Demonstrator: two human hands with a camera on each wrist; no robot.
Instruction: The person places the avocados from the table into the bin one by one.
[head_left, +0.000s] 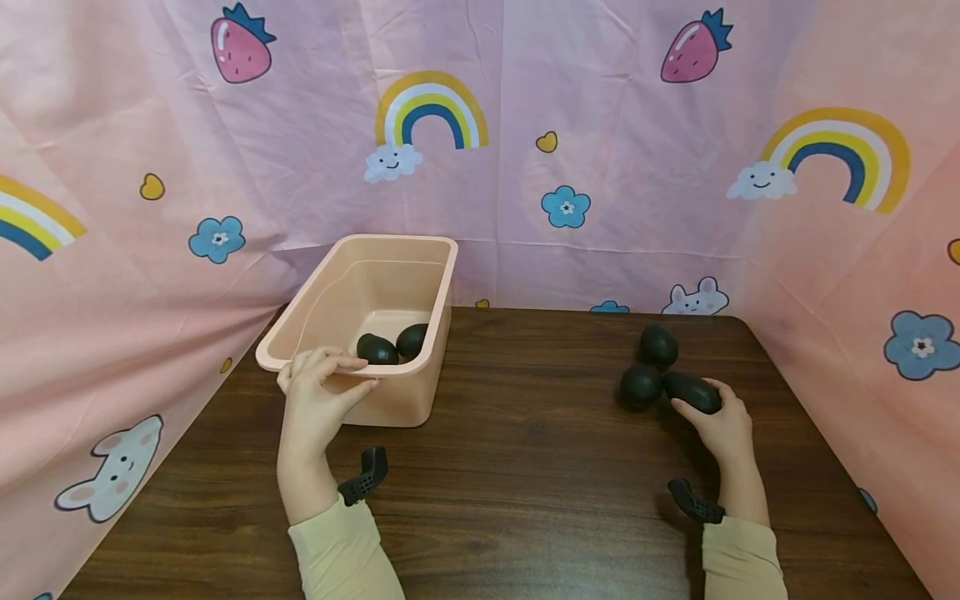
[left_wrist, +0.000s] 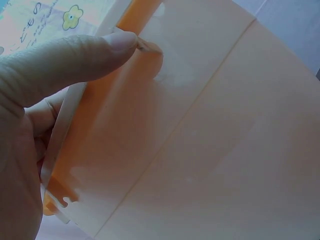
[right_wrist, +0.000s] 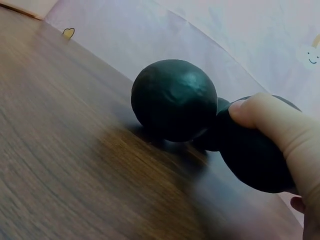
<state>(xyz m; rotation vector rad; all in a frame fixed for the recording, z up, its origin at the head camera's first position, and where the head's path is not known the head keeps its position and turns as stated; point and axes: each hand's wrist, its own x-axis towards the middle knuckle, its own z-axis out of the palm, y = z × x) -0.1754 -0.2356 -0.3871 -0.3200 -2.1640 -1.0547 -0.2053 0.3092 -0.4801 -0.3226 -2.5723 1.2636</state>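
Note:
A peach-coloured plastic bin (head_left: 397, 400) stands at the left of the table. My left hand (head_left: 315, 400) grips its near rim, the thumb on the outer wall and the fingers over the edge; the left wrist view shows the thumb (left_wrist: 75, 62) against that wall. Inside the bin lie two dark avocados (head_left: 377, 350), partly hidden by the rim. At the right, my right hand (head_left: 727, 421) holds a dark avocado (head_left: 692, 392) between thumb and fingers. Two more avocados, one nearer (head_left: 641, 387) and one farther back (head_left: 658, 346), sit close beside it on the table.
The brown wooden table (head_left: 525, 467) spans between the bin and the avocados. A pink and lilac printed cloth (head_left: 622, 242) hangs behind and at both sides. Each wrist wears a black strap mount, one at the left (head_left: 363, 477) and one at the right (head_left: 696, 502).

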